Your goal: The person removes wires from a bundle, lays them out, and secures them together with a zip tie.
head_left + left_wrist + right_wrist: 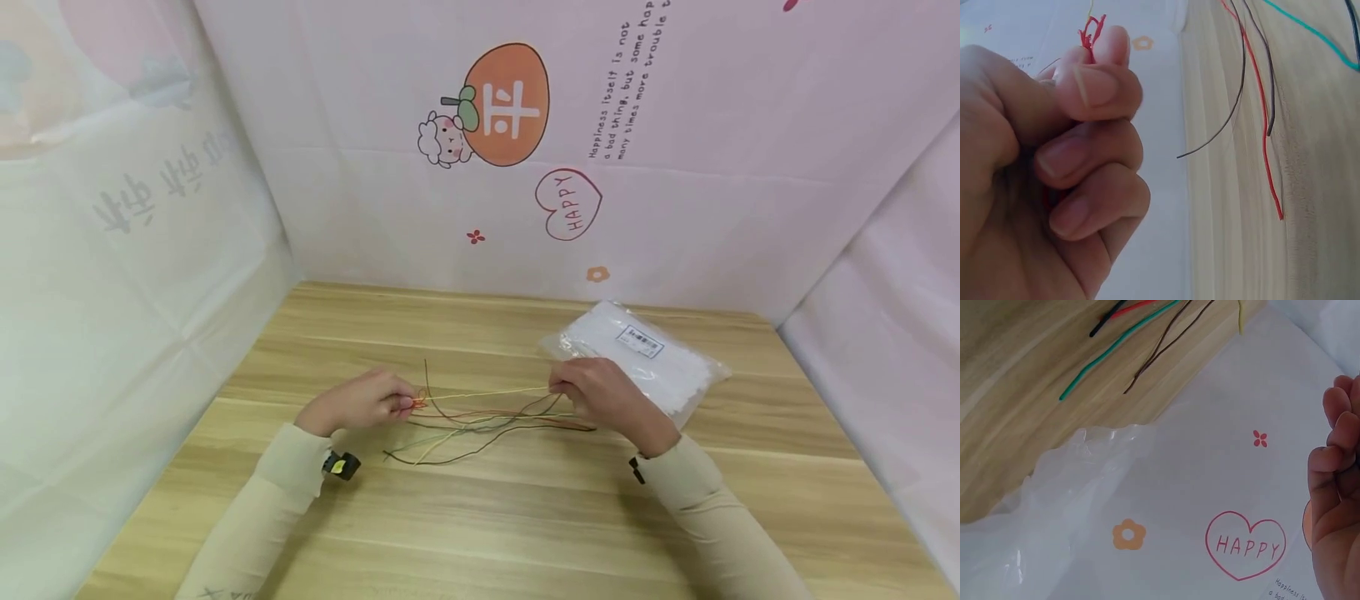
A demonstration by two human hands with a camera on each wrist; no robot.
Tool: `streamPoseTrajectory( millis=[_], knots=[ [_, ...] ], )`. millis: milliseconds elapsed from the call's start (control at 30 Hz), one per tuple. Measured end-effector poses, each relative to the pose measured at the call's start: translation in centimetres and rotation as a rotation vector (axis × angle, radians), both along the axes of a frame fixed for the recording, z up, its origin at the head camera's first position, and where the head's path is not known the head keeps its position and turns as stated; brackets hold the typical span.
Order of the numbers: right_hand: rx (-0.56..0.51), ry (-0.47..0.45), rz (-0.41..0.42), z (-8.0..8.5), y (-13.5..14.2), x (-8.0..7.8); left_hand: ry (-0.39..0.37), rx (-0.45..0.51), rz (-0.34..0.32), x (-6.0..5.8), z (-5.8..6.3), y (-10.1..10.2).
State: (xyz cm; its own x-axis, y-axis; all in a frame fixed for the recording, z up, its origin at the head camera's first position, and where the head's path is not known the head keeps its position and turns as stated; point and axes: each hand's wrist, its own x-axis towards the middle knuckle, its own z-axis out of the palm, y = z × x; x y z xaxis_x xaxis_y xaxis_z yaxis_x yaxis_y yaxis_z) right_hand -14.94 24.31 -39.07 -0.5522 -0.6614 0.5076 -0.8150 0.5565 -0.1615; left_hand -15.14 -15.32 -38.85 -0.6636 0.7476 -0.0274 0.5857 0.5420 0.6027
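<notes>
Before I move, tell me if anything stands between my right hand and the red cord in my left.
Possibly a dark cord: in the head view it crosses the yellow cord stretched from your right hand to the red cord in your left hand, near that hand. Whether they touch, I can't tell.

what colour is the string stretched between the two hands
The stretched string is yellow; it shows best in the head view.

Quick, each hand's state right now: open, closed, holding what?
Left hand: closed, pinching a looped, thin red cord.
Right hand: closed, holding a thin, straight yellow cord.
</notes>
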Motion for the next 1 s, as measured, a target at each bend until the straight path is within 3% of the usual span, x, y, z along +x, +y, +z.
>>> streamPoseTrajectory(
  millis=[400,833,1000],
  knots=[
    [-0.015,-0.046,0.036,-1.2,0.3,-0.4,0.048,-0.079,0.016,0.1,-0.1,-0.5],
    [-0.037,-0.110,0.089,-1.8,0.3,-0.8,0.045,-0.091,0.028,0.4,-0.3,-1.7],
    [-0.019,-0.135,0.065,-1.8,1.0,-0.9,0.041,-0.103,0.049,0.5,-0.4,-3.2]
  ],
)
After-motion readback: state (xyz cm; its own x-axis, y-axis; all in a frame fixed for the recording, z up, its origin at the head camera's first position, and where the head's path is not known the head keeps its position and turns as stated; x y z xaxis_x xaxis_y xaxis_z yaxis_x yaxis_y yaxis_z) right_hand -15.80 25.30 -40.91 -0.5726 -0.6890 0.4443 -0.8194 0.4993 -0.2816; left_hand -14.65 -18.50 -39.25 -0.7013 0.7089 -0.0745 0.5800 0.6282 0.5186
